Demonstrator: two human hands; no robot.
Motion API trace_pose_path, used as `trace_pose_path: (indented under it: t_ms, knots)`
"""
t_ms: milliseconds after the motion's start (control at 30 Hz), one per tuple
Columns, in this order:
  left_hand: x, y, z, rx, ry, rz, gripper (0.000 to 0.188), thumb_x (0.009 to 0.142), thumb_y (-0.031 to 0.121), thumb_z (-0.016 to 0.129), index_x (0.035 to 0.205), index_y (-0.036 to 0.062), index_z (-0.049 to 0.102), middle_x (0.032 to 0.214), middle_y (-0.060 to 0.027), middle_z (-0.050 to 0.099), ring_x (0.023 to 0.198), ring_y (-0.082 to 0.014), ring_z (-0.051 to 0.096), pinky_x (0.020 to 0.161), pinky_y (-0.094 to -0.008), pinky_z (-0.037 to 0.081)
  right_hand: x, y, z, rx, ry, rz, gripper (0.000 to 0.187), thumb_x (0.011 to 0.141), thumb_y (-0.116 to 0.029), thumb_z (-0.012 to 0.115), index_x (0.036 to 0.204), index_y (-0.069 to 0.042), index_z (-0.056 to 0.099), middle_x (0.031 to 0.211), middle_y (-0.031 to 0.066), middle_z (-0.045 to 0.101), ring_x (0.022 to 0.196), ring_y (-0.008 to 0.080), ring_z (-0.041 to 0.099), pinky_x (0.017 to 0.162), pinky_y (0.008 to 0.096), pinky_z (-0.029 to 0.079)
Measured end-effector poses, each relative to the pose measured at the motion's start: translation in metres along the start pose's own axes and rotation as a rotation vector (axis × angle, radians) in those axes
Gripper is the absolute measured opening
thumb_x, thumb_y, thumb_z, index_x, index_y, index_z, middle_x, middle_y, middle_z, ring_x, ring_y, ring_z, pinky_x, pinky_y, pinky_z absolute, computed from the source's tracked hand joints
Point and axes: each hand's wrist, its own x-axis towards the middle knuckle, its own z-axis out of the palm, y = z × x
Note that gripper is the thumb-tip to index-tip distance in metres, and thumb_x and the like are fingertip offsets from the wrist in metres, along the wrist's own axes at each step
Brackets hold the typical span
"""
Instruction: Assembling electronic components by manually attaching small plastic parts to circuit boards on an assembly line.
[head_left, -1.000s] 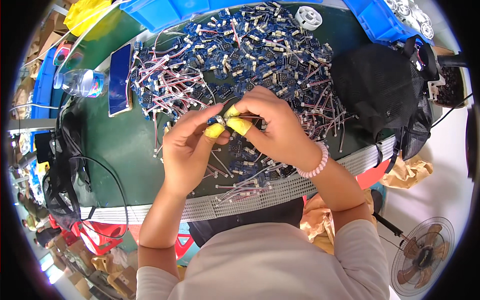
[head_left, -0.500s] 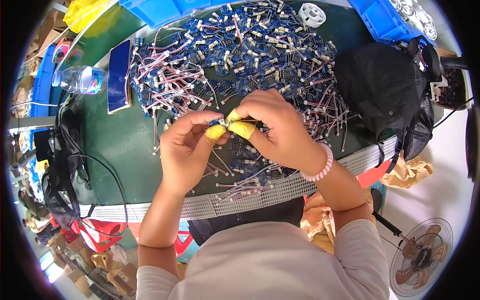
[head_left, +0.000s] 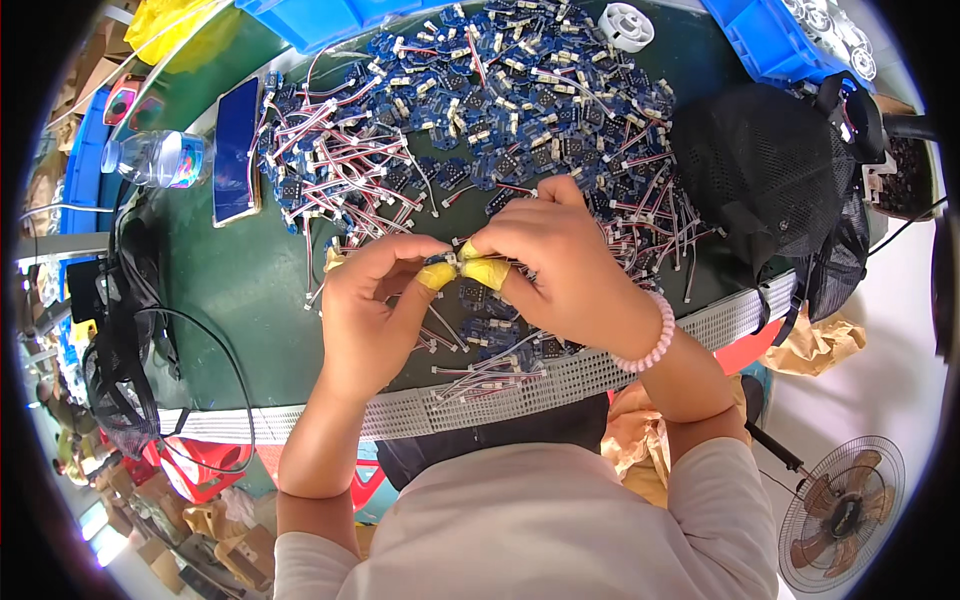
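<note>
Centrally, both hands' fingers pinching perhaps a small board, heaped circuit boards behind, phone left.

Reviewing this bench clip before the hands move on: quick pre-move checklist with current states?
1. Small blue board pinched between both hands: ok, left hand and right hand meet on it above the green table.
2. Yellow fingertip covers in place: ok, seen on the pinching fingertips of both hands.
3. Connector fully seated on the board: cannot tell, fingers hide the joint.
4. Supply within reach: ok, pile of blue boards with red-white wires lies just beyond the hands.
5. Loose wired pieces near the table's front edge: not ok, some lie right at the perforated strip.
</note>
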Motion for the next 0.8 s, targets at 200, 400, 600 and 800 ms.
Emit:
trace_pose_path:
  t_ms: [200, 400, 600, 800]
  knots:
    - [0.002, -0.001, -0.002, -0.282, -0.057, -0.054, 0.025, 0.08, -0.014, 0.055, 0.102, -0.0031, 0.06, 0.095, -0.0075, 0.063, 0.085, -0.0123, 0.062, 0.075, -0.0225, 0.051, 0.002, 0.002, -0.002, 0.116, -0.052, 0.041, 0.017, 0.068, -0.002, 0.063, 0.083, -0.007, 0.059, 0.074, 0.0029, 0.059, 0.068, 0.0205, 0.055, 0.071, 0.0342, 0.03]
    - [0.002, 0.005, -0.002, -0.064, -0.06, -0.044, 0.024, 0.08, -0.014, 0.055, 0.099, -0.0025, 0.063, 0.095, -0.0079, 0.063, 0.084, -0.0134, 0.063, 0.074, -0.0232, 0.051, 0.0, -0.001, 0.005, 0.024, -0.037, 0.036, 0.013, 0.069, -0.005, 0.064, 0.081, -0.008, 0.058, 0.071, 0.0019, 0.058, 0.07, 0.0198, 0.055, 0.071, 0.0344, 0.029]
    - [0.003, 0.007, -0.011, -0.342, -0.121, -0.132, 0.022, 0.081, -0.012, 0.058, 0.1, -0.004, 0.064, 0.093, -0.0097, 0.065, 0.086, -0.0142, 0.063, 0.074, -0.0236, 0.052, -0.001, 0.004, 0.006, 0.192, 0.024, 0.042, 0.009, 0.066, -0.006, 0.07, 0.073, -0.011, 0.066, 0.067, 0.001, 0.06, 0.064, 0.0147, 0.056, 0.07, 0.0325, 0.027]
    - [0.012, 0.022, -0.019, -0.342, -0.068, -0.032, 0.02, 0.08, -0.01, 0.061, 0.098, -0.0021, 0.066, 0.093, -0.0115, 0.066, 0.084, -0.0163, 0.064, 0.074, -0.0261, 0.055, 0.012, 0.004, 0.005, 0.225, 0.096, 0.004, 0.013, 0.072, -0.017, 0.072, 0.083, -0.012, 0.066, 0.078, -0.0002, 0.062, 0.077, 0.0141, 0.057, 0.076, 0.033, 0.029]
